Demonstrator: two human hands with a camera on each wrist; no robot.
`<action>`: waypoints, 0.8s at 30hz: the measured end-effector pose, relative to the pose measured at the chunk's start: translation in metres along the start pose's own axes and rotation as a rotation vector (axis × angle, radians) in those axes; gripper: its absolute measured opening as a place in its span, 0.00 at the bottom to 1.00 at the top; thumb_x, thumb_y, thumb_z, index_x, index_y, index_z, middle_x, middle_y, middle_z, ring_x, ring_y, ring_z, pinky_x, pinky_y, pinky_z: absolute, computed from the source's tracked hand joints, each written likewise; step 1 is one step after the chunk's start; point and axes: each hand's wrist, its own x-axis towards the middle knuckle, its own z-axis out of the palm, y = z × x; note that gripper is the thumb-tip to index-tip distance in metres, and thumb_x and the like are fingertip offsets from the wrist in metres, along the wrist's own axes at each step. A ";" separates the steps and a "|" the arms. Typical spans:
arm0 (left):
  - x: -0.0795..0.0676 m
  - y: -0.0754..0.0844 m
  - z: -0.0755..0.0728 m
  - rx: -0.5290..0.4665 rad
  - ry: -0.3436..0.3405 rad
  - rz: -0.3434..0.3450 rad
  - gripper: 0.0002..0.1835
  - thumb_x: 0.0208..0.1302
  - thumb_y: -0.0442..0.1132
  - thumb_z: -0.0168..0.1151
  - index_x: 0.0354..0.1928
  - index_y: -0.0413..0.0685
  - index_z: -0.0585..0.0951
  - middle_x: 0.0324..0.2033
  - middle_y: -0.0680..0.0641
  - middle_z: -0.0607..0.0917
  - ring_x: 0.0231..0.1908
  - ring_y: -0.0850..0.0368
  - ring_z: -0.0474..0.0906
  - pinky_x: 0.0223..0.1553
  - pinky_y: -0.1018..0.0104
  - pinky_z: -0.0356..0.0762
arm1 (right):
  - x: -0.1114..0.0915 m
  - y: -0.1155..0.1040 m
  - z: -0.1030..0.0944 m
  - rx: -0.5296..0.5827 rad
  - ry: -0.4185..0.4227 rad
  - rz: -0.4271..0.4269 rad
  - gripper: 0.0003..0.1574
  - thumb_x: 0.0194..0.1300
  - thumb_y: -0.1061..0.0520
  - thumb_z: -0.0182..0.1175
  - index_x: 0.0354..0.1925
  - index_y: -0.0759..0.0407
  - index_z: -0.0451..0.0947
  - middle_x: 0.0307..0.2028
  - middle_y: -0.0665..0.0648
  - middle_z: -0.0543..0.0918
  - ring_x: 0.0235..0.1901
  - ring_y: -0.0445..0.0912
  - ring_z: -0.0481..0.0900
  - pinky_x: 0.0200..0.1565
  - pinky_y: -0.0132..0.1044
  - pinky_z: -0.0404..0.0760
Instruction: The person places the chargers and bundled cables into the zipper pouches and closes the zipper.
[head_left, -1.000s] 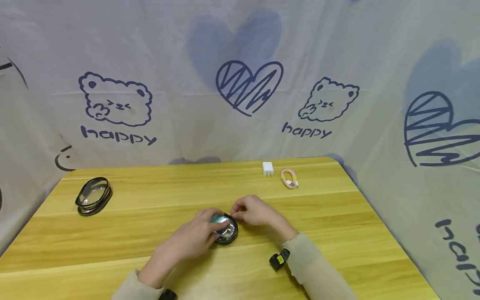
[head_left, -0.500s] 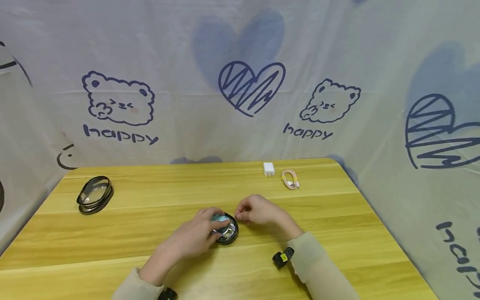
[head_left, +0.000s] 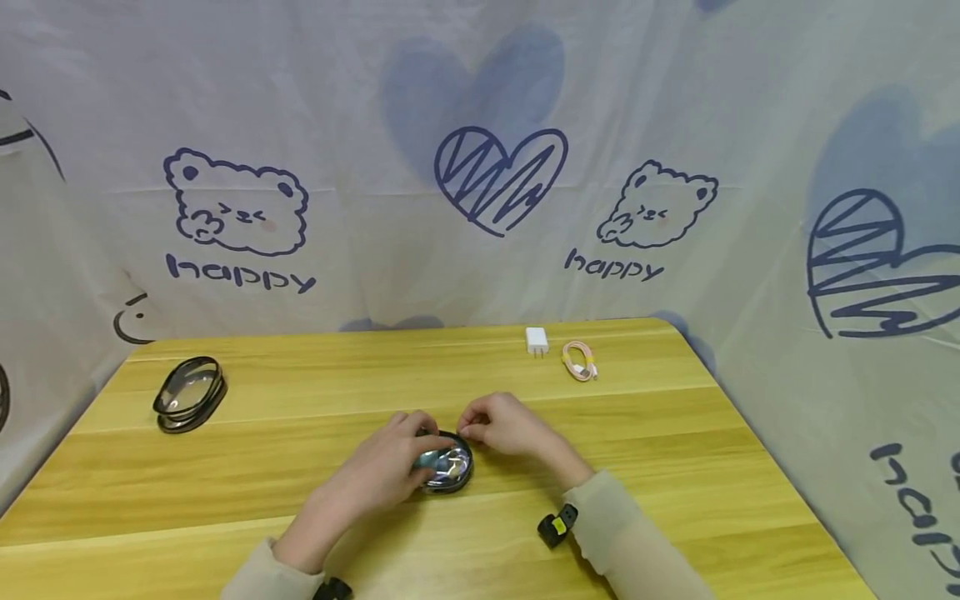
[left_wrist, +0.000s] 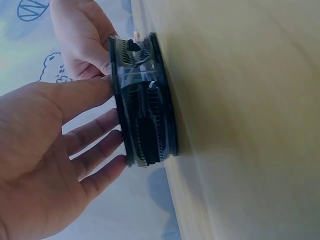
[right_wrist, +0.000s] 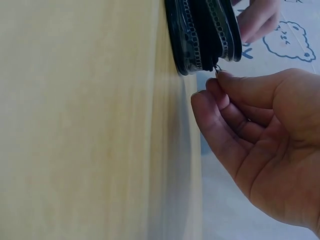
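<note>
at the far left of the frame, a clear oval case (head_left: 189, 400) with black rims lies on the wood-grain table (head_left: 637, 442), well apart from both hands. above it, the pale wall cloth (head_left: 360, 208) carries a printed bear (head_left: 236, 204) over the word "happy". at lower left, a beige left sleeve (head_left: 273, 575) enters from the bottom edge, a black wrist device (head_left: 332, 589) beside its cuff. the left hand (head_left: 386, 462), low and just left of centre, rests on a round zip case (head_left: 459, 468); its thumb and fingers are spread and fairly straight, tips on the upper rim in the left wrist view. the round zip case sits flat on the table, lower centre of the frame, clear face up; i cannot make out its contents. at its upper right edge, the right hand (head_left: 504, 423) pinches the zip pull (right_wrist: 217, 67) between thumb and fingertip, fingers drawn in, gap closed. farther right, near the table's back edge, lies a white plug adapter (head_left: 536, 340), prongs toward the person; just beside it, a pink cable (head_left: 580, 361) is coiled, with yellow patches. at lower right, a beige right sleeve (head_left: 637, 533) enters.
</note>
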 end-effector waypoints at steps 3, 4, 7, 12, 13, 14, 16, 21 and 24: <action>0.001 -0.001 0.001 0.024 0.004 0.020 0.21 0.60 0.35 0.77 0.57 0.48 0.88 0.51 0.46 0.81 0.53 0.47 0.77 0.55 0.49 0.81 | 0.000 0.001 0.002 -0.005 0.006 -0.001 0.06 0.73 0.63 0.64 0.36 0.59 0.87 0.28 0.50 0.85 0.28 0.37 0.78 0.30 0.28 0.78; 0.001 -0.001 0.001 0.029 0.001 0.021 0.22 0.61 0.35 0.77 0.58 0.49 0.88 0.52 0.46 0.81 0.53 0.47 0.77 0.54 0.49 0.81 | 0.000 0.001 0.002 -0.005 0.006 0.001 0.06 0.73 0.63 0.64 0.36 0.59 0.86 0.28 0.50 0.85 0.28 0.37 0.78 0.30 0.28 0.78; 0.000 0.001 0.001 0.037 -0.015 0.008 0.23 0.61 0.35 0.76 0.60 0.48 0.87 0.53 0.45 0.80 0.51 0.48 0.77 0.51 0.51 0.83 | 0.000 0.002 0.002 -0.002 0.002 0.008 0.06 0.73 0.63 0.64 0.36 0.59 0.86 0.28 0.51 0.85 0.28 0.37 0.78 0.30 0.28 0.77; -0.001 0.005 0.000 0.059 -0.034 -0.026 0.25 0.63 0.34 0.75 0.63 0.48 0.85 0.56 0.44 0.79 0.50 0.50 0.76 0.43 0.56 0.84 | 0.000 0.002 -0.001 -0.026 -0.010 0.008 0.07 0.73 0.63 0.63 0.36 0.59 0.86 0.26 0.48 0.84 0.26 0.37 0.77 0.30 0.28 0.76; -0.001 0.006 -0.001 0.066 -0.036 -0.029 0.25 0.63 0.34 0.74 0.63 0.48 0.85 0.56 0.44 0.78 0.50 0.50 0.76 0.42 0.57 0.84 | 0.000 0.002 -0.001 -0.037 -0.015 0.006 0.07 0.74 0.63 0.63 0.36 0.59 0.86 0.26 0.48 0.83 0.26 0.36 0.76 0.30 0.28 0.76; -0.001 0.007 -0.001 0.070 -0.038 -0.033 0.25 0.64 0.34 0.74 0.64 0.48 0.84 0.56 0.43 0.78 0.49 0.50 0.76 0.40 0.58 0.84 | 0.000 0.003 -0.002 -0.048 -0.019 0.001 0.07 0.73 0.63 0.63 0.36 0.58 0.86 0.26 0.47 0.83 0.27 0.36 0.76 0.30 0.28 0.76; -0.002 0.007 -0.001 0.072 -0.043 -0.043 0.25 0.64 0.34 0.74 0.64 0.48 0.84 0.57 0.43 0.78 0.50 0.50 0.75 0.37 0.60 0.84 | 0.000 0.003 -0.004 -0.065 -0.035 -0.008 0.07 0.73 0.63 0.63 0.35 0.58 0.86 0.26 0.46 0.82 0.27 0.36 0.76 0.31 0.29 0.76; -0.002 0.008 0.000 0.057 -0.055 -0.073 0.25 0.66 0.34 0.73 0.65 0.50 0.83 0.58 0.43 0.77 0.50 0.50 0.74 0.33 0.61 0.82 | -0.005 0.005 -0.011 -0.063 -0.100 -0.015 0.08 0.72 0.64 0.64 0.33 0.58 0.85 0.28 0.48 0.83 0.28 0.38 0.77 0.32 0.29 0.77; -0.002 0.008 0.000 0.046 -0.062 -0.084 0.25 0.66 0.34 0.72 0.65 0.50 0.83 0.59 0.43 0.78 0.50 0.50 0.74 0.33 0.61 0.82 | -0.007 0.005 -0.014 -0.030 -0.134 -0.004 0.09 0.73 0.65 0.63 0.33 0.59 0.85 0.28 0.51 0.85 0.28 0.41 0.80 0.31 0.29 0.79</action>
